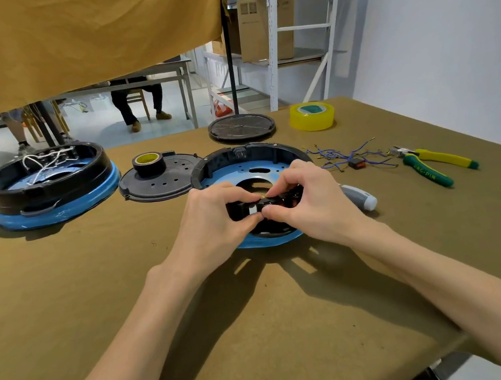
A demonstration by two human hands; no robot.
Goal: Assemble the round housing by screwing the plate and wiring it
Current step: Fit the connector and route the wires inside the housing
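A round black housing (222, 161) with a blue plate (227, 175) inside lies at the table's middle. Over its near side my left hand (214, 218) and my right hand (305, 197) meet, fingertips pinching a small black part (262, 204) with a brass tip; what exactly it is stays hidden. A bundle of blue wires (348, 155) with a small black-and-red switch lies right of the housing. A grey-handled screwdriver (359, 196) rests just beside my right hand.
A second wired housing with a blue band (50, 187) stands at the left. A perforated black cover (157, 181) carries a roll of black tape (148, 164). Another round cover (241, 127), yellow tape (312, 115) and green-yellow pliers (434, 164) lie further back and right.
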